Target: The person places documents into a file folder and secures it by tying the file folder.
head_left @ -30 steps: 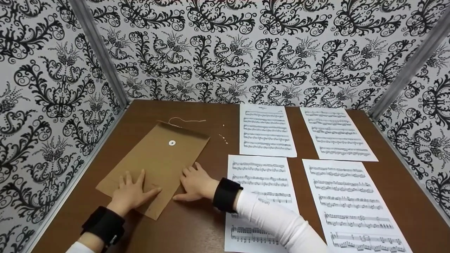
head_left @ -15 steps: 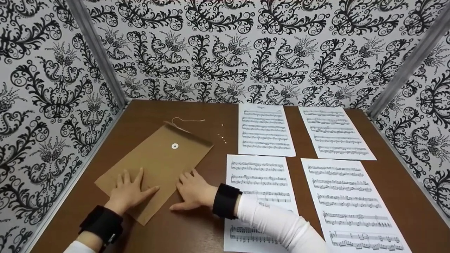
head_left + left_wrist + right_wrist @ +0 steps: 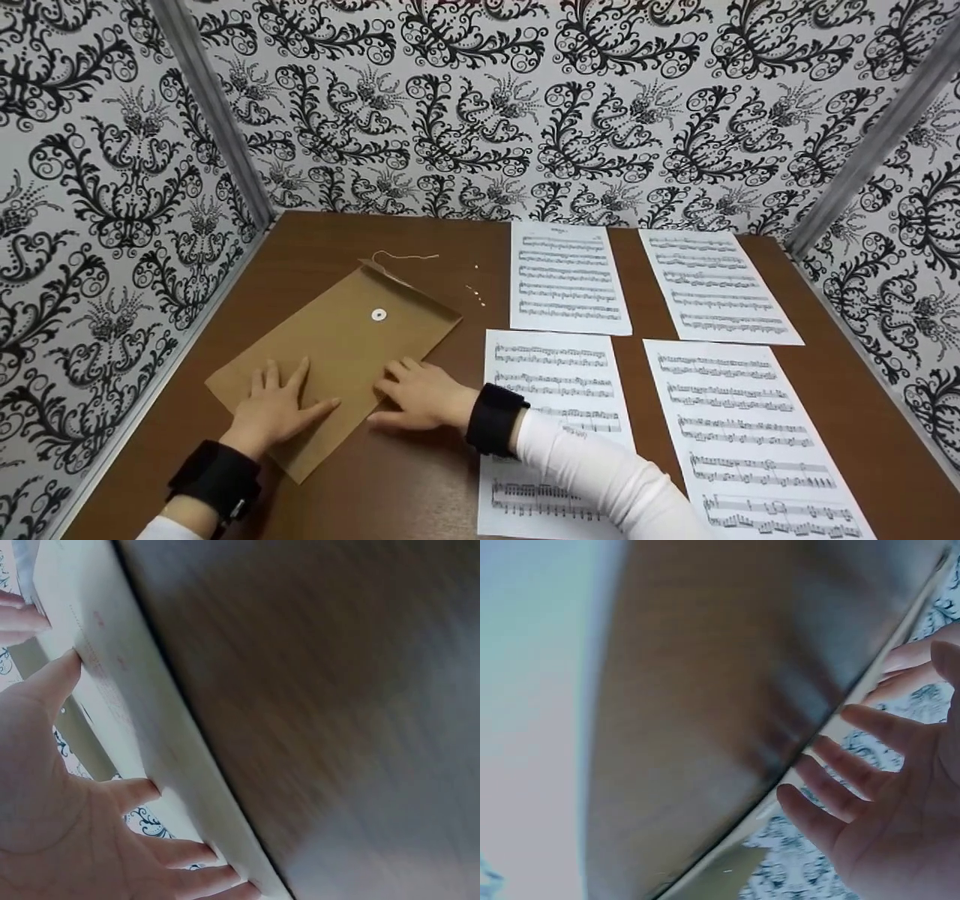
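Swirly black-and-white wallpaper [image 3: 480,112] backs a brown table [image 3: 405,495], and at nine o'clock on it lies the tan envelope [image 3: 337,322], slanted, its string [image 3: 409,257] end toward one or two. Left hand [image 3: 274,409] spread flat on it, gripping nothing; right hand [image 3: 424,394] at its edge, fingertips touching, thumb apart, nothing clasped. Looks like a squaring-up step to me; any further nudge would want light, even pressure. Music sheets [image 3: 570,281] cover one round to four o'clock, the right sleeve [image 3: 607,472] crosses one, and pale flecks [image 3: 482,304] sit between.
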Motion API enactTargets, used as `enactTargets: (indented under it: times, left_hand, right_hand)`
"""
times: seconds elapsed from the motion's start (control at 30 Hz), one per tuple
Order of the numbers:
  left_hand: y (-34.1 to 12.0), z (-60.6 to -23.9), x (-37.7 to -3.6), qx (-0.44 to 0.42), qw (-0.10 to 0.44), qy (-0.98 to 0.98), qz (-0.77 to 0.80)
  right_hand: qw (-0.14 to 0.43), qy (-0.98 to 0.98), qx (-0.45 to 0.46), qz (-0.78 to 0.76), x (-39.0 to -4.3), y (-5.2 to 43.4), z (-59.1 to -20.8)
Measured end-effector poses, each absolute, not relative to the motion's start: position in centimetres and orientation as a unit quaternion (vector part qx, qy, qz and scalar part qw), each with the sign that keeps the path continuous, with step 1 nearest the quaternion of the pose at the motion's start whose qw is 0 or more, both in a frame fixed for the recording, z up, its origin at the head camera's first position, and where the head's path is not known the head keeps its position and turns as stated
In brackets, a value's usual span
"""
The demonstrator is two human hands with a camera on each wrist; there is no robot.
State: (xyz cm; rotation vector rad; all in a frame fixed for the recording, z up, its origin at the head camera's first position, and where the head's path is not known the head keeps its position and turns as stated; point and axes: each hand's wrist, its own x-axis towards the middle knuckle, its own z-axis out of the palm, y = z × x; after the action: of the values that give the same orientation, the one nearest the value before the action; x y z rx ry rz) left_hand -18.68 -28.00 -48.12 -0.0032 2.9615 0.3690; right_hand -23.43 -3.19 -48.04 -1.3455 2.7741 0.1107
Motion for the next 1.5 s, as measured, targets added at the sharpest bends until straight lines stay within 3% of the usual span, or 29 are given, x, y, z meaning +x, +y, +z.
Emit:
enactTargets:
  times: [0.77,1.5]
  left_hand:
    - [-28.2,-48.4,-18.6,0.002,0.069,0.989,0.131]
    - [-28.4,-48.4,-18.8,0.006,0.069,0.99,0.119]
  right_hand:
    - [0.145,0.934,-0.327,-0.022,-30.1,-0.6,-47.1]
    - [0.135,0.944,-0.302,-0.016,-31.1,-0.3,-47.1]
